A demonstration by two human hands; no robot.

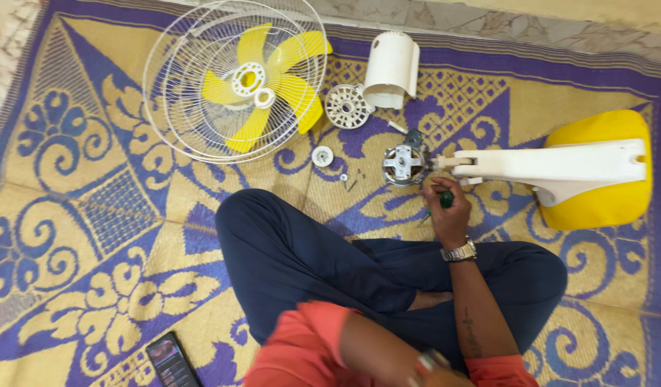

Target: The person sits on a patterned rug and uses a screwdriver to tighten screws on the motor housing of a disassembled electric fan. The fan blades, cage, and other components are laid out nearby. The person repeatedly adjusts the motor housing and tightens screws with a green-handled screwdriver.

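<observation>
Nearest the camera, the left hand (432,367) sits low at the frame edge by the orange shirt, mostly cut off, so I can't tell what its fingers are doing. Off to that side a dark phone (171,360) lies flat on the mat (94,215).

The right hand (449,215) has its fingers curled tight round a green-handled screwdriver (445,200), tip end hidden. Just beyond the fingertips sits the bare fan motor (403,164), touching the white neck of the fan stand (553,166). I'd guess that motor is dense and heavy for its size, rigid metal, so grab the outer body, not the shaft.

Small screws (352,179) lie left of the fingers. Further out: white motor cover (391,69), grille with yellow blades (235,80), probably light and flexy. No labels or packages show.
</observation>
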